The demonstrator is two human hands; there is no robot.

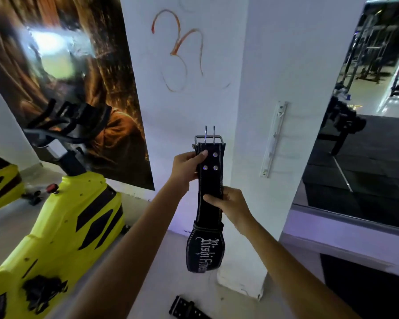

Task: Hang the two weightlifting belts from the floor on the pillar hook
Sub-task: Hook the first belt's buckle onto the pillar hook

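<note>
The left hand (pixel 186 167) is closed around the left edge of a black stitched weightlifting belt (pixel 211 180), its thumb pressed flat on the front face beside four round metal rivets (pixel 210 161). The right hand (pixel 229 204) is clamped on the belt lower down, thumb laid across the front and fingers wrapped behind the right edge. The belt is held upright in the air in front of the corner of a white painted pillar (pixel 274 65), well clear of the floor. Its material looks like matte suede or leather, bordered by pale stitching along both edges. At the top a rectangular silver double-prong buckle (pixel 209 137) is seen, its two prongs pointing upward. Below the right hand the strap widens into a rounded back pad carrying white gothic lettering (pixel 206 254), only partly readable.

On the right face of the pillar a narrow white hook rail (pixel 274 140) is mounted vertically, apart from the belt and to its right. On the pale tiled floor (pixel 152 284), at the bottom edge of the view near the pillar's foot, the end of a second black belt with rows of holes (pixel 186 308) is lying flat. An orange painted symbol (pixel 180 49) is drawn high on the pillar. To the left, a glossy yellow-and-black exercise bike (pixel 62 226) is standing before a large dark poster (pixel 74 72). A mirror (pixel 366 111) is fixed to the right.
</note>
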